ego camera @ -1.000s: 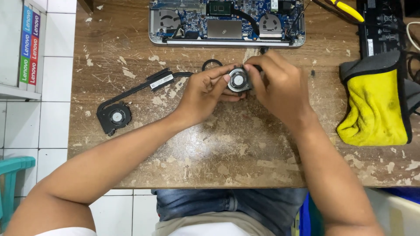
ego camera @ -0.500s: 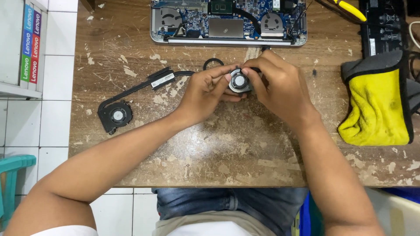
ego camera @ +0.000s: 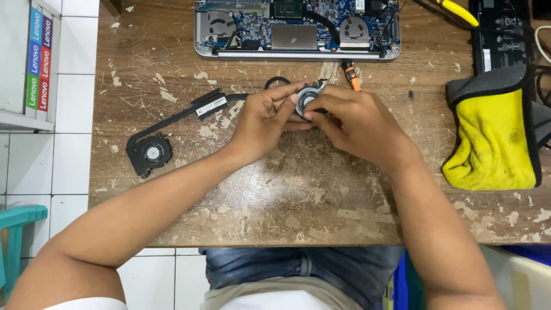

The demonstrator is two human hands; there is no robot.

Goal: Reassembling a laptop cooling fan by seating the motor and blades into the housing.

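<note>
Both hands, left and right, pinched a small fan near the table's far edge, below the opened laptop. Its cable, seemingly short, could snag; a slip might crack the blades.

Small round fan: dark housing, pale grey hub facing up, largely hidden by fingers. Held just above the worn wooden table, pinched between left hand and right hand, near the table's middle, just below the opened laptop.
</note>
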